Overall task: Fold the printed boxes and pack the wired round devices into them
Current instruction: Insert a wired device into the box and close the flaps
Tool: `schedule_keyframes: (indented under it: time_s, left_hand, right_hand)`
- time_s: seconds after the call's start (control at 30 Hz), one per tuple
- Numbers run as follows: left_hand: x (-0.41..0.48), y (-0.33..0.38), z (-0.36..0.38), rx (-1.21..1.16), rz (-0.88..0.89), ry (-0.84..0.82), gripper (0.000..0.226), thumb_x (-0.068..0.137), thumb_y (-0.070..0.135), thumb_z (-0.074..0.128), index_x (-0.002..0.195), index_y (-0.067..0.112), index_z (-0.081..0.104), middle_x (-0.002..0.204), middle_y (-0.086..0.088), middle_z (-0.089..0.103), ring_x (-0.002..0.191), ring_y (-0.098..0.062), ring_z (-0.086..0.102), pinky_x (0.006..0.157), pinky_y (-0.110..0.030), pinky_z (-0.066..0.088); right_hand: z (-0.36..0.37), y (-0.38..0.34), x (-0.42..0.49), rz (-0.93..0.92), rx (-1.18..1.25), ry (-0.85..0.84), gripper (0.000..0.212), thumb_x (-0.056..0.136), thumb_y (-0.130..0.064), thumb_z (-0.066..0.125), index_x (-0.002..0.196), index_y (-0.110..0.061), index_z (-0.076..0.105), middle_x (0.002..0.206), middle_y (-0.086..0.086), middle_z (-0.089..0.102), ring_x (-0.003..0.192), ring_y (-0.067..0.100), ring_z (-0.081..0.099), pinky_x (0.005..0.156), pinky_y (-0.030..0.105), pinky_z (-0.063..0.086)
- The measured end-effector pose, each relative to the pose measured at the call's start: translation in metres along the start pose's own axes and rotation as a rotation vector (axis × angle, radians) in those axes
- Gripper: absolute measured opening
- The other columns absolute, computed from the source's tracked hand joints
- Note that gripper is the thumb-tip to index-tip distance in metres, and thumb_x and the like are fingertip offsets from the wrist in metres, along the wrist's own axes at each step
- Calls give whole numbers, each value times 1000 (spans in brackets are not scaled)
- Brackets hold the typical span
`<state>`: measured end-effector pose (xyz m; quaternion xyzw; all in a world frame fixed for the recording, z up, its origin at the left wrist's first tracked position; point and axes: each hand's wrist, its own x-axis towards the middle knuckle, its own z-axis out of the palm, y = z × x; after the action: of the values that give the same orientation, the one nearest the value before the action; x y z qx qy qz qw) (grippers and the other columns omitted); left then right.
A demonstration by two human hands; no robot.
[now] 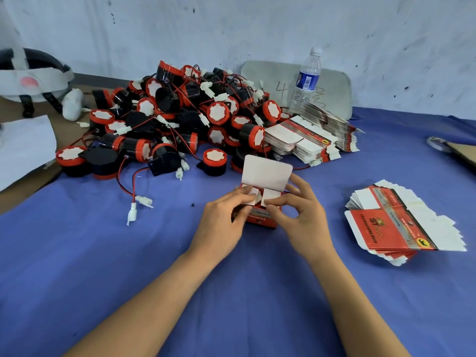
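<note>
I get one wide-angle view, worn on the person's head, facing forward and down over the surface [108, 266]. It sits close: forearms [144, 300] enter from 6 o'clock, and the left hand [224, 217] and right hand [301, 220] hold the printed box [265, 173] near frame centre. The wall [231, 27] closes off 12 o'clock.

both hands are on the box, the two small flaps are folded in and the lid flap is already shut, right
Not quite. The lid flap is not shut: in the head view it stands up at the far edge of the box. The rest holds: the left hand and right hand are on the box, with the two small flaps folded in.
</note>
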<state>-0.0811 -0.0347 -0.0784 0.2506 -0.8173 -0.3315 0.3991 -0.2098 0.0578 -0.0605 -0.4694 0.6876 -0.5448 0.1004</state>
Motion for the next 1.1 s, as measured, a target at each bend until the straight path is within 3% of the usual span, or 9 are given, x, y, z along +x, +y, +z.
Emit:
schedule_keyframes:
  time_s: [0.17,0.3,0.43,0.5,0.63,0.73,0.9,1.0,1.1]
  left_hand:
    - [-4,4,3,112,124,21,39,85,-13,57,118,6,67,125,-6,64,126,-18,52,106,-23,38]
    - [-4,5,0,139,197,-90,44,80,-10,48,114,8,70,126,-9,64,126,-23,54,113,-38,32]
    - [-2,9,0,70,121,-135,34,82,6,49,105,9,74,125,-4,65,127,-14,52,118,-33,24]
    - [-2,10,-3,11,161,-169,26,85,11,54,102,9,74,120,1,68,116,-11,59,117,-32,27]
    - [-4,13,-1,-85,280,-284,13,84,11,67,95,10,74,115,5,69,113,-9,61,108,-44,39]
    - [-4,13,3,-95,271,-320,18,82,23,72,96,12,75,124,5,65,125,-3,51,116,-39,27]
    - [-3,12,3,-120,248,-318,20,79,22,76,96,10,74,123,5,66,124,-1,51,119,-34,21]
    - [-4,13,4,-111,251,-296,19,80,19,76,96,10,75,124,2,65,125,-2,51,119,-30,20]
    - [-6,13,5,-99,254,-239,19,79,17,76,95,8,76,122,1,66,124,-5,51,116,-27,25]
  right_hand:
    - [4,-6,-3,-195,-259,68,15,75,-5,78,78,-15,67,99,-11,60,90,15,61,79,22,46]
    - [9,-9,-6,-173,-376,105,49,76,-16,76,90,-36,33,87,-19,51,83,21,53,65,27,39]
    - [1,-12,-9,-194,-261,-2,86,76,-22,77,129,-64,24,102,-30,52,96,11,54,81,16,41]
    - [-3,-17,-8,-210,-194,-8,65,79,-31,70,132,-55,40,102,-18,56,96,10,55,86,18,43]
    - [-1,-26,-10,-113,1,117,9,84,-34,67,92,-34,71,89,-7,55,85,11,60,77,25,47]
    - [0,-29,-10,-43,62,206,22,88,-10,65,85,-32,70,90,-7,65,83,4,63,74,20,47]
    - [3,-24,-10,-16,-72,224,28,89,-14,64,99,-39,73,82,-17,72,72,6,66,70,28,53]
    - [2,-19,-9,5,-68,252,43,91,-12,60,99,-54,66,74,-5,72,63,22,61,62,33,52]
    - [1,-18,-11,-19,-76,227,40,93,-12,61,117,-44,62,85,-20,73,66,6,65,62,15,51]
